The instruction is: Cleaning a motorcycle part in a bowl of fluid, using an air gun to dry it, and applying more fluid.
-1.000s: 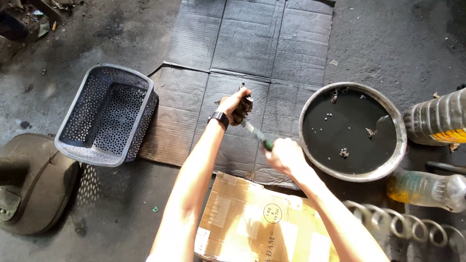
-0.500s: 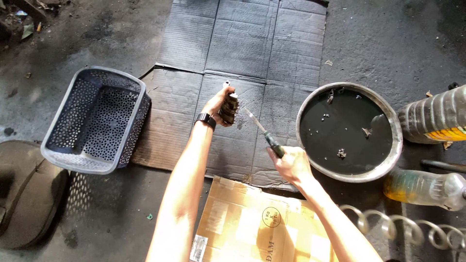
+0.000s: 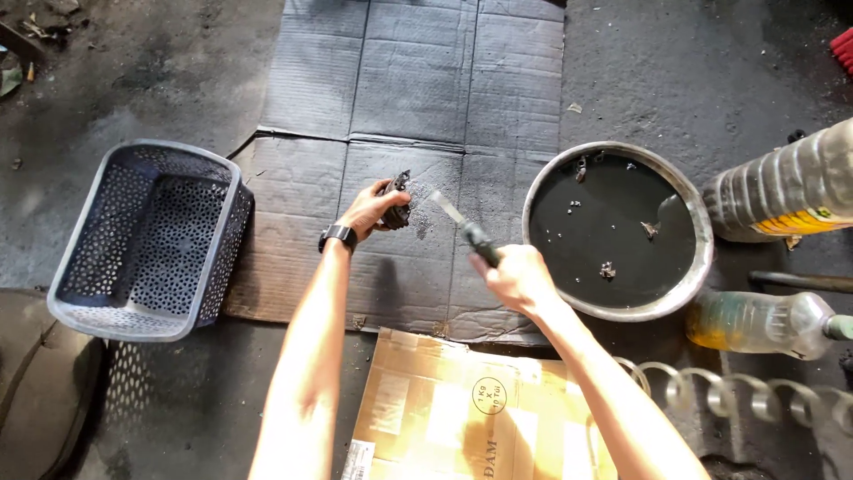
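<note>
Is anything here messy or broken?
Yes. The cardboard mat is stained dark and frayed at its edges. Small metal bits lie in black liquid in the pan. Two bottles lie on their sides. The left hand holds a grimy part.

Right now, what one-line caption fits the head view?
Left hand holds a small dark part while right hand brushes it, beside a metal basin.

Small metal part (image 3: 397, 203): dark and greasy, gripped in the fingers of the left hand (image 3: 369, 212), raised above the grey cardboard.
Brush (image 3: 462, 227): dark handle closed inside the right hand (image 3: 520, 280), pale blurred tip pointing up-left, almost touching the part.
</note>
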